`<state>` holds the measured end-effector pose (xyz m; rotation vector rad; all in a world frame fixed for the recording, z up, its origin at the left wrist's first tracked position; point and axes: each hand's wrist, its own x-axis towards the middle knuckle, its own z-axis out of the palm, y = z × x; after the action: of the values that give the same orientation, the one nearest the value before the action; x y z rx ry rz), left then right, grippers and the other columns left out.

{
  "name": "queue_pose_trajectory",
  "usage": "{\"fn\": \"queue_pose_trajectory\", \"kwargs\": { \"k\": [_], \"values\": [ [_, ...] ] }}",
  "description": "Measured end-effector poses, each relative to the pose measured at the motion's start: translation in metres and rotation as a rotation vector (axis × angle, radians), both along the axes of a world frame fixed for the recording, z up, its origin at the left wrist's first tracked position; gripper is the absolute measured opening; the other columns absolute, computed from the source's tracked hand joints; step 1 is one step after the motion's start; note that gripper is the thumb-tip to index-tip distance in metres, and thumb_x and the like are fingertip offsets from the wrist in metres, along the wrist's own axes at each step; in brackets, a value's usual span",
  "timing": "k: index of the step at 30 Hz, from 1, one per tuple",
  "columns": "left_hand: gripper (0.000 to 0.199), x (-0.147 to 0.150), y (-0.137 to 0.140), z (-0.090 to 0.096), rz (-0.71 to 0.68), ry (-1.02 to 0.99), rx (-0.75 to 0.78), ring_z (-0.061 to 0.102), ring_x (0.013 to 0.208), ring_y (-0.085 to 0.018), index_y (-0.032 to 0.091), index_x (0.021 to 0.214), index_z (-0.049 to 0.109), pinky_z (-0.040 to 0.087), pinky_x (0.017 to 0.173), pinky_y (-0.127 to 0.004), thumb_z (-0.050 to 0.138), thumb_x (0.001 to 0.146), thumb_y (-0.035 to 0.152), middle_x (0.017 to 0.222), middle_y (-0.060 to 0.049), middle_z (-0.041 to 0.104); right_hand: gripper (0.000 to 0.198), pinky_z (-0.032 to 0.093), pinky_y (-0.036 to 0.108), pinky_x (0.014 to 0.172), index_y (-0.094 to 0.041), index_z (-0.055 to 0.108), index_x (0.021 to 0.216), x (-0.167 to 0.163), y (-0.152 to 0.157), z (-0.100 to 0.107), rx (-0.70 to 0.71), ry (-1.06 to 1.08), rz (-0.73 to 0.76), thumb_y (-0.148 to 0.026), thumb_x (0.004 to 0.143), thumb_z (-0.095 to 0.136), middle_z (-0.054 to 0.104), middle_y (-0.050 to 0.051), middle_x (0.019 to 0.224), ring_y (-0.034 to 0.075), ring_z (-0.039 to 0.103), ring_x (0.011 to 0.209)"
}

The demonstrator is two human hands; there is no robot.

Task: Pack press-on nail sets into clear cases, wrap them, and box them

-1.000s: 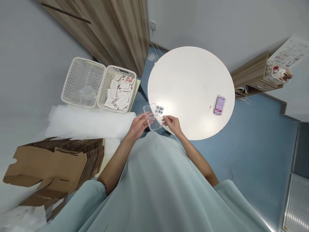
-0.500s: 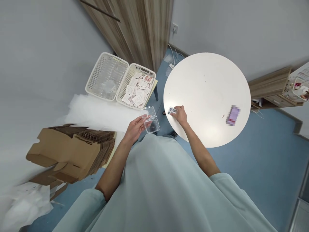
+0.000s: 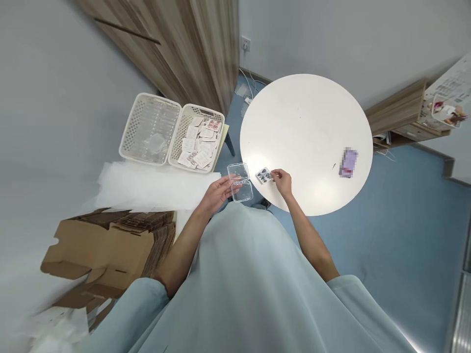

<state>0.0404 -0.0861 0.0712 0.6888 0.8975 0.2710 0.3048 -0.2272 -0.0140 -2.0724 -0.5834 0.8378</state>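
Observation:
My left hand [image 3: 218,194] holds a clear plastic case [image 3: 242,191] by its side. The case is hinged and stands unfolded, both halves showing, just off the near left edge of the round white table [image 3: 305,127]. Between finger and thumb, my right hand [image 3: 282,182] pinches the right edge of a small white card [image 3: 264,175] with several dark, glossy pieces on it. That card is over the table's left edge, close to the case; whether it touches the tabletop I cannot tell.
A purple object, blurred out, [image 3: 348,163] lies on the table's right side. Left stand a white basket of clear cases [image 3: 150,128] and another basket [image 3: 196,138] of printed cards. White foam sheets [image 3: 154,189] and folded cardboard boxes [image 3: 103,245] lie nearer. A wooden cabinet [image 3: 184,44] stands behind.
My right hand has shifted right to the card's edge, uncovering more of the card. The unfolded case in my left hand has come closer to the table and card. The whole view has turned slightly.

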Motion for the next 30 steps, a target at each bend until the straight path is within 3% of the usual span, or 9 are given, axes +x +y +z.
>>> {"fn": "queue_pose_trajectory", "kwargs": {
  "k": [6, 9, 12, 20, 30],
  "values": [
    [0.04, 0.044, -0.013, 0.001, -0.14, -0.022, -0.024, 0.073, 0.122, -0.029, 0.017, 0.13, 0.072, 0.054, 0.114, -0.047, 0.077, 0.094, 0.032, 0.147, -0.015, 0.067, 0.034, 0.056, 0.032, 0.068, -0.022, 0.079, 0.097, 0.021, -0.037, 0.073, 0.227, 0.076, -0.095, -0.053, 0.084, 0.079, 0.077, 0.005, 0.095, 0.016, 0.061, 0.069],
    [0.039, 0.068, -0.021, 0.002, -0.199, -0.035, -0.034, 0.073, 0.121, -0.029, 0.017, 0.13, 0.073, 0.055, 0.112, -0.046, 0.078, 0.094, 0.032, 0.146, -0.016, 0.068, 0.03, 0.054, 0.031, 0.066, -0.023, 0.081, 0.095, 0.024, -0.046, 0.111, 0.238, 0.056, -0.016, -0.052, 0.085, 0.08, 0.078, 0.004, 0.092, 0.015, 0.059, 0.067],
    [0.039, 0.09, -0.029, 0.004, -0.241, -0.03, -0.052, 0.075, 0.116, -0.028, 0.016, 0.129, 0.074, 0.057, 0.109, -0.044, 0.079, 0.093, 0.03, 0.141, -0.017, 0.071, 0.027, 0.052, 0.032, 0.069, -0.026, 0.082, 0.094, 0.026, -0.051, 0.133, 0.221, -0.009, 0.121, -0.052, 0.088, 0.077, 0.079, 0.003, 0.092, 0.018, 0.062, 0.073],
    [0.044, 0.127, -0.049, 0.007, -0.303, -0.095, -0.045, 0.074, 0.114, -0.025, 0.015, 0.131, 0.073, 0.059, 0.097, -0.037, 0.081, 0.091, 0.031, 0.139, -0.019, 0.071, 0.022, 0.049, 0.032, 0.076, -0.029, 0.083, 0.099, 0.042, -0.067, 0.134, 0.126, -0.15, 0.422, -0.043, 0.101, 0.065, 0.081, 0.001, 0.101, 0.019, 0.067, 0.082],
    [0.045, 0.145, -0.063, 0.009, -0.332, -0.087, -0.033, 0.073, 0.112, -0.023, 0.016, 0.131, 0.074, 0.058, 0.094, -0.033, 0.082, 0.09, 0.034, 0.137, -0.018, 0.072, 0.019, 0.042, 0.029, 0.071, -0.029, 0.081, 0.109, 0.043, -0.083, 0.146, 0.024, -0.365, 0.607, -0.023, 0.106, 0.062, 0.077, 0.002, 0.105, 0.02, 0.064, 0.096]
  ]
}}
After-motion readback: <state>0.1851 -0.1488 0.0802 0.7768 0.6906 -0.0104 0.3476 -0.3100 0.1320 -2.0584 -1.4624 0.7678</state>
